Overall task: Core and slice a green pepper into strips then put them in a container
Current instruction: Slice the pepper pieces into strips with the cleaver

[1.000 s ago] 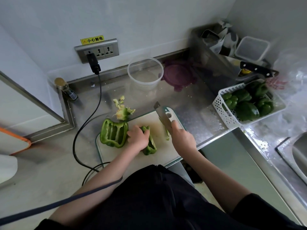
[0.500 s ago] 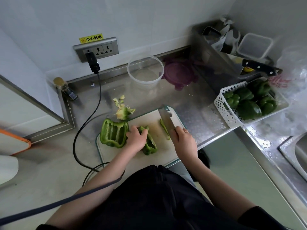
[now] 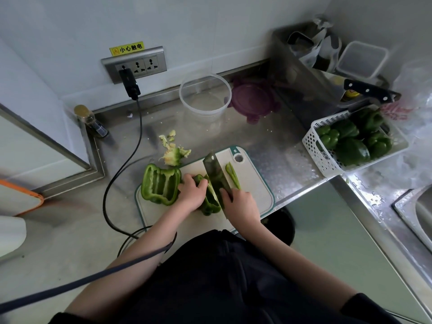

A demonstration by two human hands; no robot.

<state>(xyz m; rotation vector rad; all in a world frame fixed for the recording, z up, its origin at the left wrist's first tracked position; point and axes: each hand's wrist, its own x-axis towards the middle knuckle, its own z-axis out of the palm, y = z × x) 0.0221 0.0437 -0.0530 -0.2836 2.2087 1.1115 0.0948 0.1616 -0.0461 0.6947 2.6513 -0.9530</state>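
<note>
Everything sat around the cutting board (image 3: 254, 202). On its middle the left hand (image 3: 192, 193) pressed down on a pepper piece (image 3: 208, 201), fingers curled over the top of it with the knuckles close to the blade. The right hand (image 3: 242, 205) had its fingers wrapped round the handle of the cleaver (image 3: 216, 175), whose flat side stood against the pepper's right edge — mid-cut, I judged. One cut strip (image 3: 233, 175) lay on the board just right of the blade. The other pepper half (image 3: 160, 184) lay opened out, inside up, on the board's left end, and the torn-out core (image 3: 174, 153) sat off the board beyond its far-left corner. The clear container (image 3: 205, 95) stood well beyond the board toward the wall, with no strips in it.

What worried me was that left hand. The curved, glossy skin could let the piece roll or skid under pressure — and the blade would then meet the fingertips beside it. The board also overhung the counter's front edge a little, so a hard chop might tip it.
</note>
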